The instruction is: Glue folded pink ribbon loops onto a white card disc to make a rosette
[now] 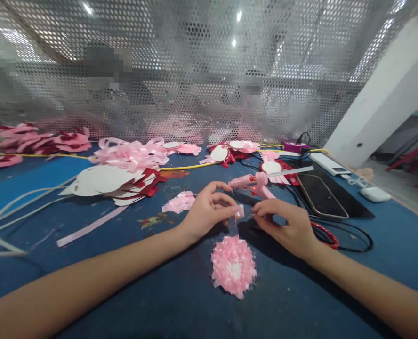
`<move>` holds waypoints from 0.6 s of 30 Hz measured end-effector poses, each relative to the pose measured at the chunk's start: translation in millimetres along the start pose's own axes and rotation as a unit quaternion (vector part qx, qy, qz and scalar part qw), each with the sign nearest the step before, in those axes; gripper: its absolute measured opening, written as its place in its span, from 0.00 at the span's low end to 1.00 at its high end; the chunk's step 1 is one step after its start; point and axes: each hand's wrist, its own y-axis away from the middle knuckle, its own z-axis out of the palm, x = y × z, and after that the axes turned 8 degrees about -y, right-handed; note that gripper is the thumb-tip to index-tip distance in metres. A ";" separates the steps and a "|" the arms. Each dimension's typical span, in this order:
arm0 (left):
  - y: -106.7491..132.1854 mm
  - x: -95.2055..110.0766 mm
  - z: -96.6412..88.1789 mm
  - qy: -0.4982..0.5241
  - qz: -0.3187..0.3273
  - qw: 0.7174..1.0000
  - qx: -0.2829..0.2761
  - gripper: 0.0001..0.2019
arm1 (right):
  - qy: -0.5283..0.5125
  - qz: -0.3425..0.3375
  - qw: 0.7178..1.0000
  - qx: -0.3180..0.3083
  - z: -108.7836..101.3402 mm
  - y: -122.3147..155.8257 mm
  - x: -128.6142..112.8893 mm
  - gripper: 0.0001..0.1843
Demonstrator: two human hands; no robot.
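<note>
My left hand (214, 207) pinches a small pale pink ribbon piece (240, 211) between thumb and finger. Just to its right, my right hand (288, 226) has its fingertips drawn together; what they hold, if anything, is too small to make out. Below the two hands a round pink ribbon rosette (233, 266) with a pale centre lies on the blue table (152, 292). A pink hot glue gun (246, 182) rests behind my hands, a whitish glue stick (290, 171) poking out of its back. Left of my left hand is a small pile of cut pink ribbon pieces (179, 202).
White and red cutouts (105, 181) and heaped pink ribbons (131, 153) lie to the left. Behind are round white discs (219, 153), a yellow cable (188, 167) and a perforated metal screen (195, 70). A phone (322, 195), cables and a white charger (374, 194) occupy the right.
</note>
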 end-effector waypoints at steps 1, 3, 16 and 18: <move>-3.0 -0.8 2.9 0.009 -0.003 1.000 -0.007 0.21 | -0.002 -0.003 1.000 -0.001 -0.8 -0.2 0.7 0.05; -7.5 -2.9 7.7 0.022 -0.014 0.999 -0.022 0.21 | -0.003 0.000 1.000 -0.006 -2.0 -0.6 1.1 0.05; -8.4 -15.2 -2.6 0.059 -0.068 0.991 -0.096 0.20 | -0.001 -0.033 0.995 -0.093 -1.2 -4.9 0.7 0.08; -8.2 -16.3 -2.4 0.044 -0.071 0.992 -0.098 0.19 | 0.016 -0.032 0.993 -0.116 -2.4 -4.8 -0.4 0.09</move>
